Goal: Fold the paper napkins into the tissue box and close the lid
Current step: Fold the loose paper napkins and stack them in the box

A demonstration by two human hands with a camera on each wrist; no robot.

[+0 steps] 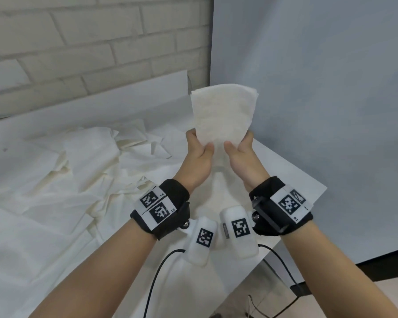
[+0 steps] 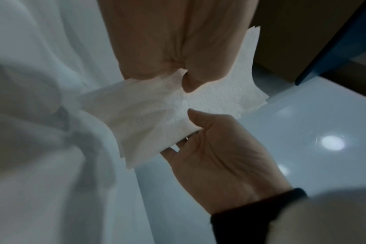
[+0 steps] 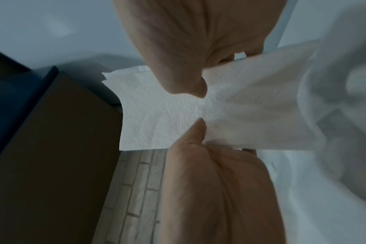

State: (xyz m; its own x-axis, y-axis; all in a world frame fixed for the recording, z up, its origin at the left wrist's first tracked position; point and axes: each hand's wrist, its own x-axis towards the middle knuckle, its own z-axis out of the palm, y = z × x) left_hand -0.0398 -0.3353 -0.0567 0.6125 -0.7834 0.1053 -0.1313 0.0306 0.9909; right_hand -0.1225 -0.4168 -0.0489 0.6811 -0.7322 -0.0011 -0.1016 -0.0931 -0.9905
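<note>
1. The left hand (image 1: 197, 157) and right hand (image 1: 240, 154) both grasp one folded napkin (image 1: 221, 115), each thumb pressed on its near face and the fingers curled behind. The thumbs sit close together near the lower middle of the strip; neither hand is slack or released.

2. The napkin stands upright above the thumbs, several layers thick, its top edges fanned and not quite flush. Below the pinch it hangs down between the wrists.

3. To do this step well, I would judge the edges need squaring before the next crease: slide the thumbs apart along the strip to flatten it, keep the layers pinched so none slips, then fold across the short way, so that it fits the box.

4. Down and to the left of the hands, the loose napkins (image 1: 85, 161) lie crumpled and overlapping on the white table (image 1: 292, 171), so much folding remains.

5. No tissue box is clearly in view. The wrist views show a dark brown block with a blue edge (image 3: 52, 132) just beyond the napkin's far end; whether that is the box, I cannot tell.
</note>
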